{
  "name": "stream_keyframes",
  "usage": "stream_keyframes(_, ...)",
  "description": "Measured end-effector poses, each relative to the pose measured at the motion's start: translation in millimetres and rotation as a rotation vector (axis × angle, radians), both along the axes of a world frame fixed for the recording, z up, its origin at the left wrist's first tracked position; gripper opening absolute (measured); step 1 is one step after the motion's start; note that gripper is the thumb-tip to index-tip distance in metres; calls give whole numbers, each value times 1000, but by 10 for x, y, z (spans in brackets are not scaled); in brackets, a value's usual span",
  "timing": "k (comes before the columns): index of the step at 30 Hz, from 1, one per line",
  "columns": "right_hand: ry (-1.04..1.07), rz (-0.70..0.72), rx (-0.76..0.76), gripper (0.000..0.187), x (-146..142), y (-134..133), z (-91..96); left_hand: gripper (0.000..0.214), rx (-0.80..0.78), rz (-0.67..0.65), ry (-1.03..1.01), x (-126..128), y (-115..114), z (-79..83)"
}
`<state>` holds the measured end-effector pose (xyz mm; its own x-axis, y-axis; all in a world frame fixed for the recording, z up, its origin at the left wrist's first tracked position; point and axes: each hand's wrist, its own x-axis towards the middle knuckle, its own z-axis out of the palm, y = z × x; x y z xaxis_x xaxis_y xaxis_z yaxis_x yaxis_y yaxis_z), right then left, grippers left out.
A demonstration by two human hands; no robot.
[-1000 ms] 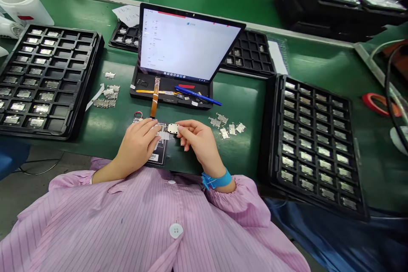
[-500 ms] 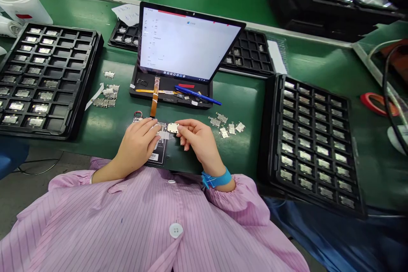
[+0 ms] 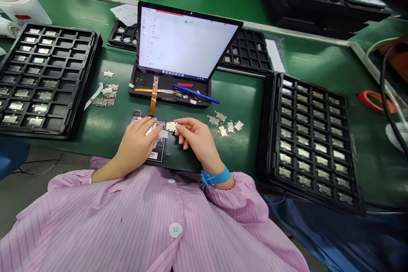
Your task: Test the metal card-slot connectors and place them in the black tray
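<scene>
My right hand (image 3: 198, 139) pinches a small white and silver circuit module (image 3: 171, 126) between thumb and fingers. The module's left end is at the right edge of a black test board (image 3: 158, 154); whether it is plugged in, I cannot tell. Across the board's upper part lies my left hand (image 3: 137, 141), palm down with fingers stretched out, covering much of it. An orange flat ribbon cable (image 3: 154, 97) runs from the board up toward a lit tablet screen (image 3: 188, 44). To the right of my right hand lie several loose modules (image 3: 222, 131).
Black trays of modules stand at the left (image 3: 60, 125) and right (image 3: 270, 153). More loose modules (image 3: 108, 93) lie left of the screen. A blue pen (image 3: 196, 93) rests across the screen's black base (image 3: 153, 94). Red tape (image 3: 376, 101) is at far right.
The whole view has shifted very slightly. Both hands keep about the same place and grip. In the far upper right, the items on the black stack look different.
</scene>
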<state>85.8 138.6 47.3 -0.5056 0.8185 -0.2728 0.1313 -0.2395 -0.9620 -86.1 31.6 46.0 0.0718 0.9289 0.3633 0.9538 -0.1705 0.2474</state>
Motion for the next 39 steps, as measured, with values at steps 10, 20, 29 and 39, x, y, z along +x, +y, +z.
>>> stream_keyframes(10,42,14,29,31,10,-24,-25,35,-59,17,-98,72,52,106)
stream_keyframes(20,118,6,61,37,43,-44,-71,26,-214,-70,-113,206,458,225)
stream_keyframes(29,29,42,133,38,7,-41,-108,19,-91,-92,-144,162,433,102)
stream_keyframes(39,47,-46,153,38,11,-101,-82,35,32,-104,-275,80,212,768)
